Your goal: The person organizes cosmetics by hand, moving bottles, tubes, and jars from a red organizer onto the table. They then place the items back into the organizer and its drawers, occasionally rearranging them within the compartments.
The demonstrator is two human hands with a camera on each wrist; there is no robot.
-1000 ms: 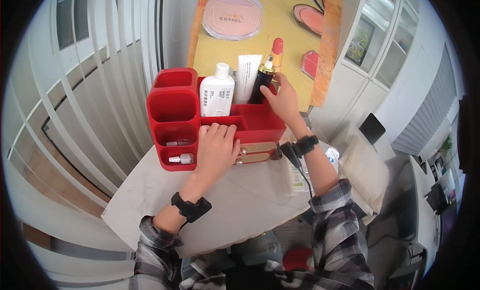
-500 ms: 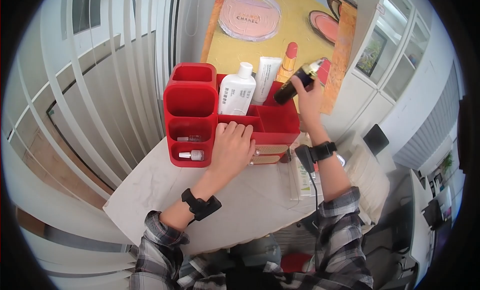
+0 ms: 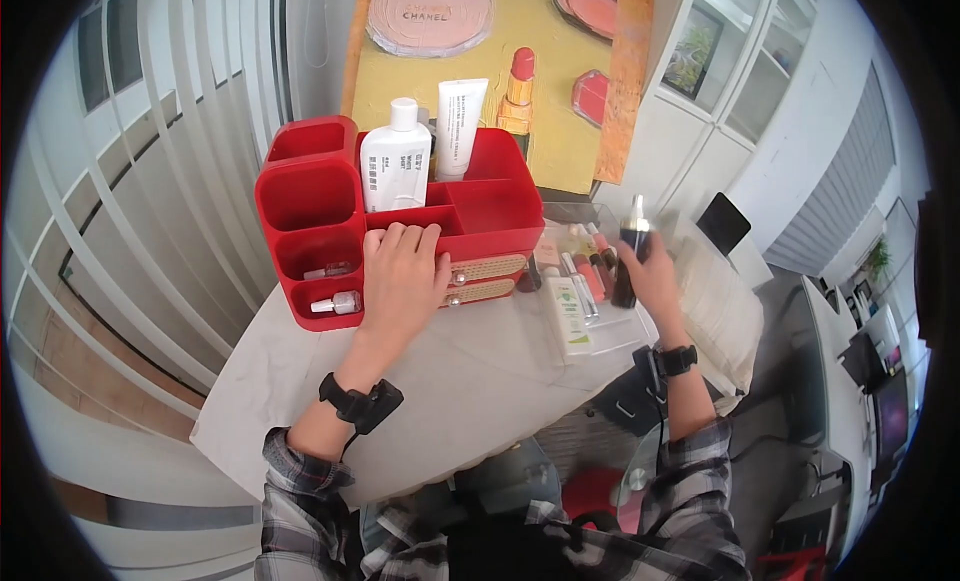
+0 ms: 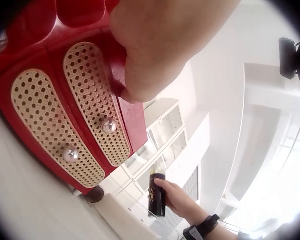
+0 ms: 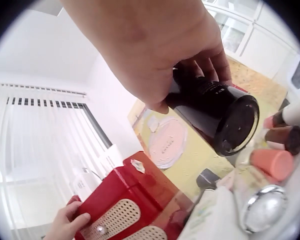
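Observation:
My left hand grips the front rim of a red cosmetics organizer, its fingers over the edge and its thumb low on the front. My right hand holds a black pump bottle with a gold collar, upright, to the right of the organizer. In the right wrist view the round base of the pump bottle faces the camera. A white bottle and a white tube stand in the organizer's back compartment. Small nail polish bottles lie in its left front cups.
Below the pump bottle, a clear tray holds several cosmetics, among them a green-and-white tube. The organizer stands on a white marbled table. Behind it leans a yellow painting; vertical blinds hang at the left.
My right hand has lifted the black pump bottle out of the organizer's back right and carried it right and nearer, over the clear tray. My left hand stays on the organizer.

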